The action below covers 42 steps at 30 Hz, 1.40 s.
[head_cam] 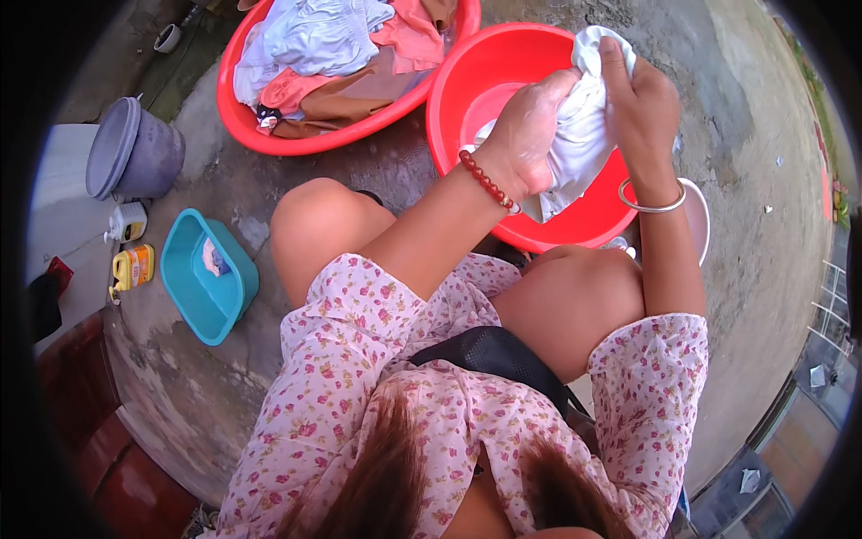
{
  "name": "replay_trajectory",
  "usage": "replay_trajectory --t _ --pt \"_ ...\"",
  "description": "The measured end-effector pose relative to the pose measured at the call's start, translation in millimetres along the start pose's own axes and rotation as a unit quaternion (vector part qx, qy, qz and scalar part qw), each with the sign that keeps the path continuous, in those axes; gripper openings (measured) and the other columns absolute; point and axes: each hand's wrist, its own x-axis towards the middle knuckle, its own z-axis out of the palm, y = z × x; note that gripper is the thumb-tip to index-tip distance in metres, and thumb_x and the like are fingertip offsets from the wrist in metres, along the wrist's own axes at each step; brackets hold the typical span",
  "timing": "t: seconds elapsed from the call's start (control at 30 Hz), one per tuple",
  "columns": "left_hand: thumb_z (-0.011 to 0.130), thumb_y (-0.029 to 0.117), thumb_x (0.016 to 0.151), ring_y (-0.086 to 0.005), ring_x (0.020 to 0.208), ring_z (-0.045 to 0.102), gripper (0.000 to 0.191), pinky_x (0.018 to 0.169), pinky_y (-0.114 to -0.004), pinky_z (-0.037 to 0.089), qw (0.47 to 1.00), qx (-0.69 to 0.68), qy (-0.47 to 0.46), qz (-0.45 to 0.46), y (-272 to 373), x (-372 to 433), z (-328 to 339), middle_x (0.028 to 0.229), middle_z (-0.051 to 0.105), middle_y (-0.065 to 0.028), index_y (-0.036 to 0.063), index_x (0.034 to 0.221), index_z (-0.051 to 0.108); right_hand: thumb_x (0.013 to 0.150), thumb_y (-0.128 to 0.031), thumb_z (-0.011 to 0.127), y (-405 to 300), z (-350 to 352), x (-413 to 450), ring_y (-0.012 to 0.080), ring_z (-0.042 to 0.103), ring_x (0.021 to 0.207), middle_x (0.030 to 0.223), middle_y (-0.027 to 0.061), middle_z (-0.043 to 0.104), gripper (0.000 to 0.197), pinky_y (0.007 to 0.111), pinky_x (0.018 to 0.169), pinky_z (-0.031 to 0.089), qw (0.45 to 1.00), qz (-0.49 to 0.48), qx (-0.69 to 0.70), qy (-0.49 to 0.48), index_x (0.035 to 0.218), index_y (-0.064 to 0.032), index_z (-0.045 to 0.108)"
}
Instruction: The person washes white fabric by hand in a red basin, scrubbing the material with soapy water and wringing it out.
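Observation:
A bunched, wet white garment (582,128) is held up over a red plastic basin (465,74). My left hand (528,128), with a red bead bracelet at its wrist, grips the cloth from the left; whitish suds show on its skin, and its fingers are partly hidden by the fabric. My right hand (643,108), a silver bangle on its wrist, pinches the upper right of the garment between thumb and fingers. Lower down, the cloth hangs inside the basin's rim, and a little more white fabric shows behind my left wrist.
Another red basin (303,143) at the upper left holds a pile of clothes (323,40). To the left on the concrete stand a teal basin (195,283) with a small cloth, a grey lidded bucket (151,155), a yellow jug (133,267) and a white jug (128,222). A pale basin (697,219) sits right.

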Motion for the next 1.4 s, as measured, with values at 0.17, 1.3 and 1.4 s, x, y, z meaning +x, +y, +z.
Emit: replay_trajectory --t 0.17,1.3,1.4 --pt "0.044 0.027 0.089 -0.0220 0.093 0.061 0.036 0.087 -0.034 0.046 0.998 0.017 0.007 0.058 24.0 -4.6 4.6 0.101 0.063 -0.0120 -0.0013 0.106 0.057 0.085 -0.041 0.059 41.1 4.4 -1.6 0.0073 0.049 0.059 0.065 -0.0010 0.057 0.044 0.025 0.054 0.040 0.900 0.165 0.403 0.007 0.072 0.0008 0.064" --pt "0.043 0.051 0.087 -0.0258 0.111 0.048 0.053 0.097 -0.042 0.037 0.978 -0.135 -0.124 -0.099 -38.1 61.7 -103.6 0.118 0.052 -0.0099 0.0075 0.117 0.047 0.070 -0.029 0.072 69.9 7.4 -31.6 0.0162 0.058 0.076 0.083 0.0088 0.060 0.042 0.030 0.071 0.048 0.901 0.027 0.235 -0.363 0.090 0.0043 0.059" --pt "0.046 0.046 0.086 -0.0226 0.105 0.050 0.046 0.092 -0.039 0.040 0.990 -0.110 -0.072 -0.052 -54.6 61.3 -108.4 0.111 0.054 -0.0074 0.0095 0.113 0.049 0.065 -0.010 0.069 65.0 30.4 -53.3 0.0250 0.058 0.071 0.080 0.0120 0.060 0.029 0.032 0.065 0.048 0.949 -0.153 0.083 -0.263 0.090 0.0008 0.059"
